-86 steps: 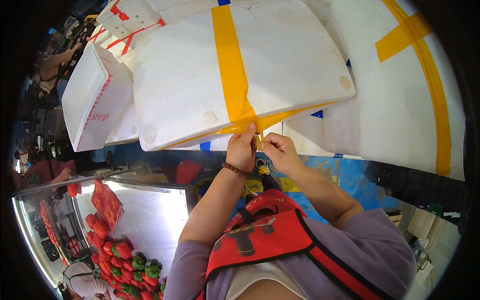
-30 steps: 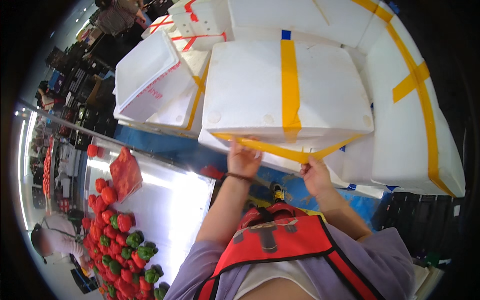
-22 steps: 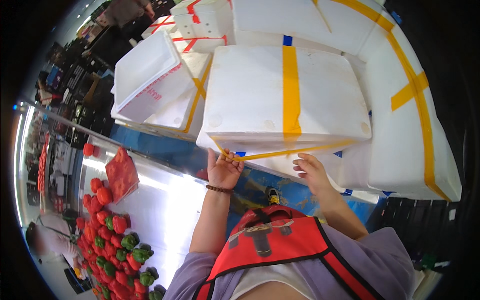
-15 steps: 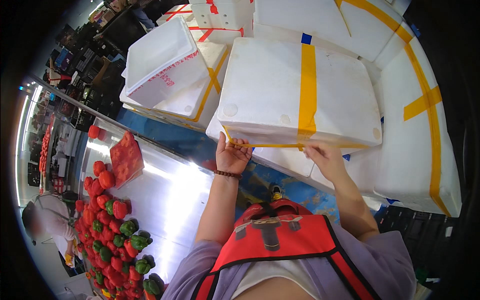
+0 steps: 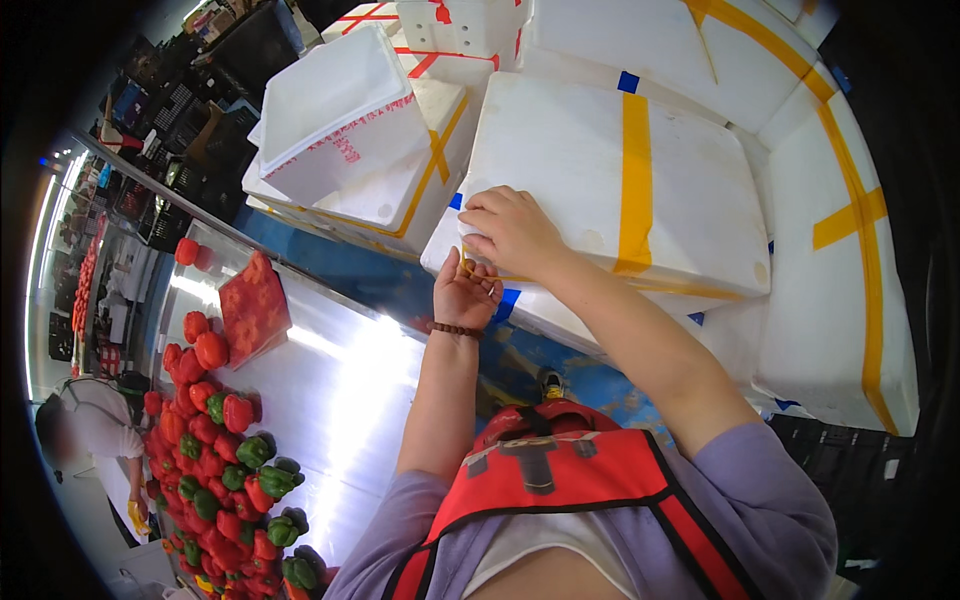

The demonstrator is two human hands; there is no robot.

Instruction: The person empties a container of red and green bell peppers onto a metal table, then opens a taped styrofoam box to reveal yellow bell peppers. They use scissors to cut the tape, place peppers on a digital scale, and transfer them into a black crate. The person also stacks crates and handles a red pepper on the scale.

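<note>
A white foam box (image 5: pixel 560 150) with its lid on lies in front of me, a wide band of yellow tape (image 5: pixel 636 180) across its top. Narrow yellow tape also runs along the box's near side, below the lid. My left hand (image 5: pixel 466 298), palm up with curled fingers and a beaded bracelet at the wrist, holds that narrow tape by the near left corner. Just above it, my right hand (image 5: pixel 515 232) bends its fingers over the same corner of the box. What lies between the right fingertips is hidden.
More taped foam boxes (image 5: pixel 870 300) stand at the right and beneath. An open foam box (image 5: pixel 340 100) sits on others at far left. Red and green bell peppers (image 5: pixel 225 450) and a red block-shaped thing (image 5: pixel 253 308) cover part of a shiny metal table (image 5: pixel 350 400). A person (image 5: pixel 100 420) works beyond.
My right hand has moved left along the box's near side to the corner, above my left hand. The left hand stays nearly in place. The co-worker leans differently.
</note>
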